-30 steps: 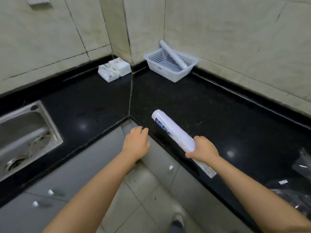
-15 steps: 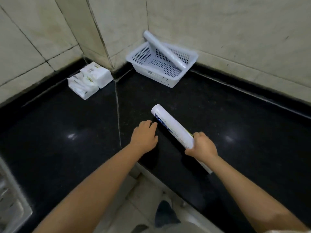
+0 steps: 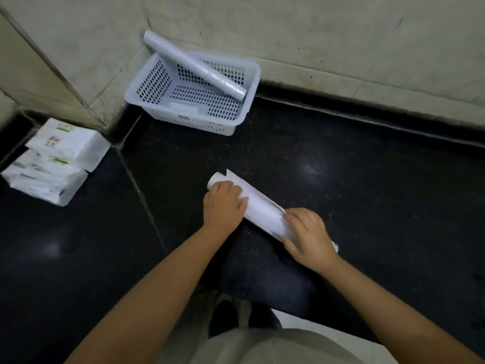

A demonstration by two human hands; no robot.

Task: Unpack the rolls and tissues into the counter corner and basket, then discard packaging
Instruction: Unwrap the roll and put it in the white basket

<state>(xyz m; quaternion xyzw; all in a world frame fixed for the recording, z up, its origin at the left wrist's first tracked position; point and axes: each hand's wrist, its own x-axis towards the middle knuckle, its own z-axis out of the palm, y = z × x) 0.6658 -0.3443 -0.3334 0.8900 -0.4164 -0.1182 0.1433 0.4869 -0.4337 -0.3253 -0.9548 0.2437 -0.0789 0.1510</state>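
We hold 1 smooth white wrapped roll [image 3: 262, 210] low over the middle of the glossy black counter [image 3: 354, 179], our left hand [image 3: 223, 206] clasped over its far end and our right hand [image 3: 307, 233] gripping its near end. Another roll [image 3: 194, 65] leans diagonally in the 1 perforated plastic basket [image 3: 152, 86] at the back corner. 2 soft tissue packs [image 3: 56, 160] sit by the wall corner at the counter's left; open counter lies to the right.

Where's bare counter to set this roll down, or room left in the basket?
Bare black counter lies between the basket and the roll held in both hands, and right of it along the wall. The basket floor is mostly free; one roll leans across it. The left corner is crowded with tissue packs.
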